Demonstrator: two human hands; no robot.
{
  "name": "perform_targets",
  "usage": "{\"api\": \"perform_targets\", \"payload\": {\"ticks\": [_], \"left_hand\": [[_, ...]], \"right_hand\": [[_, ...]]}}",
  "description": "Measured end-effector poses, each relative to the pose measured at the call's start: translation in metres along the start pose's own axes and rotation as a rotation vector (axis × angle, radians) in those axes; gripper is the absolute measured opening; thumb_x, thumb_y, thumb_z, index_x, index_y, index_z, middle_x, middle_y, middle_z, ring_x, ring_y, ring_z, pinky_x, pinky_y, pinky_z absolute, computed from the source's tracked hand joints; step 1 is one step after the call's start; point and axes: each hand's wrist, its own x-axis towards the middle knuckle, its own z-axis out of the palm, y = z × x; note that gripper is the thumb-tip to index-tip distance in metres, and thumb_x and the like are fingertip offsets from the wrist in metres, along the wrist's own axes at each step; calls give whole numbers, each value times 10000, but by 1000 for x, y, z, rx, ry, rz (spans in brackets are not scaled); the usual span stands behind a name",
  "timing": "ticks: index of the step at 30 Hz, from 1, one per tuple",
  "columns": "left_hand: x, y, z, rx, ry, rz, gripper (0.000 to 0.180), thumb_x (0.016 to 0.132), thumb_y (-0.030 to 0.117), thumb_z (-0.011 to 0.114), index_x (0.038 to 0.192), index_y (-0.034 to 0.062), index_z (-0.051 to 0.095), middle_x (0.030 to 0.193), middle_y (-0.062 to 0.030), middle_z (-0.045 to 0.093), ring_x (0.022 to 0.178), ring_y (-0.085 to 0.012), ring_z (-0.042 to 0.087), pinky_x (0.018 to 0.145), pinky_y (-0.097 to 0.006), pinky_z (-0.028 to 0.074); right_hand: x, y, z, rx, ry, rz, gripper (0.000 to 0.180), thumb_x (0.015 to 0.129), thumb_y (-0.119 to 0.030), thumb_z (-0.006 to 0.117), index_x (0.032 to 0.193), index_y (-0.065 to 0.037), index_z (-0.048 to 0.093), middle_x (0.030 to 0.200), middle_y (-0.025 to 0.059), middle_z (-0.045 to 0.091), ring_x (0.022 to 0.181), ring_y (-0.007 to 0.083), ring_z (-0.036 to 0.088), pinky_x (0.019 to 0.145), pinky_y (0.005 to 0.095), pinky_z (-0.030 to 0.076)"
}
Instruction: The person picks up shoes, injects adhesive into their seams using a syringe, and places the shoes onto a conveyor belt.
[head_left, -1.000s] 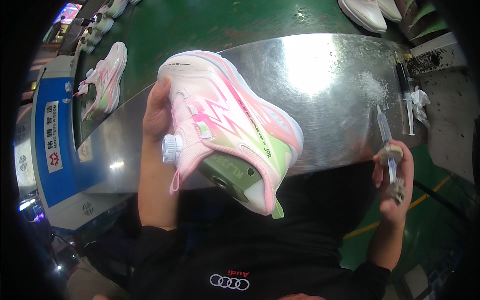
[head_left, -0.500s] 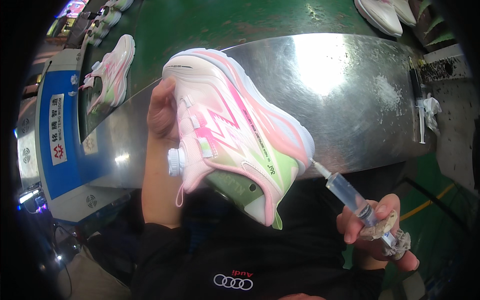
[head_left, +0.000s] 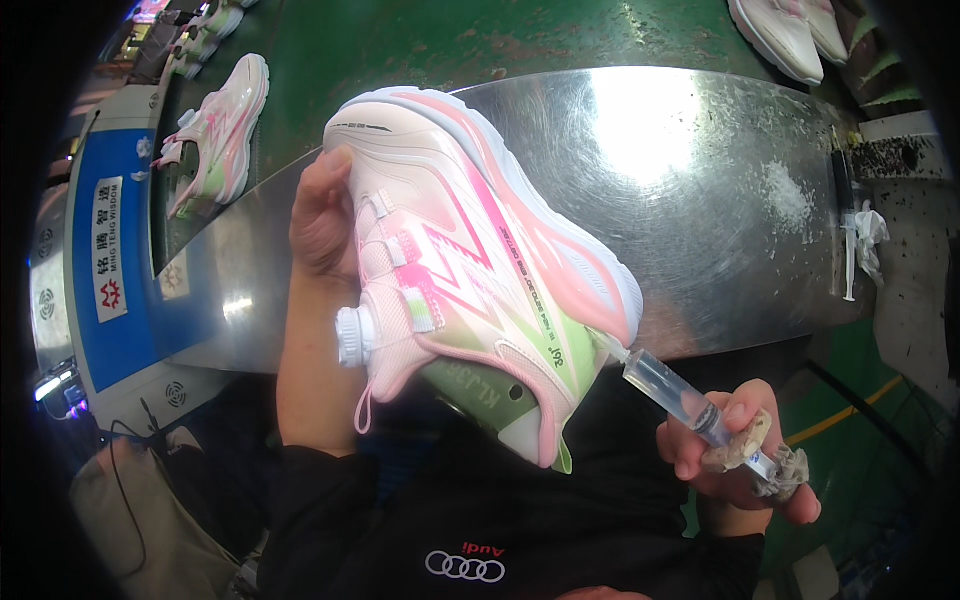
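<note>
A pink, white and light-green sneaker with a white dial is held up over the metal tabletop, its side facing up. My left hand grips it near the toe, with the fingers partly hidden behind the shoe. A dark green shoe last fills its opening. My right hand is closed around a clear syringe holding clear liquid. The syringe's grip is wrapped in a crumpled pale covering. Its tip meets the heel side, where the upper joins the sole.
A polished metal tabletop carries a whitish smear. At its right end lie another syringe and crumpled white tissue. One similar sneaker stands at the left on a green surface; pale shoes are at the far right.
The syringe has moved left and slightly down, its tip now farther along the heel toward the green part. The shoe has shifted slightly right and down in my left hand.
</note>
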Motion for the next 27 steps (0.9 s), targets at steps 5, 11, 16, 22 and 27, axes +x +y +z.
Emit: {"api": "perform_targets", "payload": {"ticks": [5,11,16,22,27], "left_hand": [[1,1,0,-17,-25,-29,374,828,148,518,1127,-76,507,1051,-203,606,957,-276,612,852,-384,499],[0,1,3,16,21,-23,386,827,162,523,1130,-76,507,1049,-204,608,956,-278,613,855,-384,497],[0,1,2,-49,-56,-30,388,829,165,522,1133,-76,504,1053,-201,606,952,-273,613,850,-381,498],[-1,1,0,19,15,9,381,831,157,520,1131,-77,504,1041,-199,609,945,-270,616,846,-380,501],[0,1,2,1,13,-10,383,833,154,518,1137,-79,500,1058,-208,602,959,-279,611,856,-388,498]], "right_hand": [[0,1,0,1,6,-7,885,654,-648,668,1181,0,375,949,194,545,868,224,526,765,312,425],[-1,2,-3,-39,-17,-41,851,640,-607,706,1158,4,420,960,214,563,904,260,523,805,353,422],[0,1,-1,-66,-17,-61,831,646,-580,714,1159,7,425,957,222,564,915,266,515,803,356,419],[-1,1,-2,-114,-40,-68,814,657,-576,707,1154,8,434,953,217,559,875,246,508,760,327,419],[0,0,-2,-129,-32,-69,820,648,-586,708,1143,10,440,942,201,558,859,233,507,751,326,423]]}}
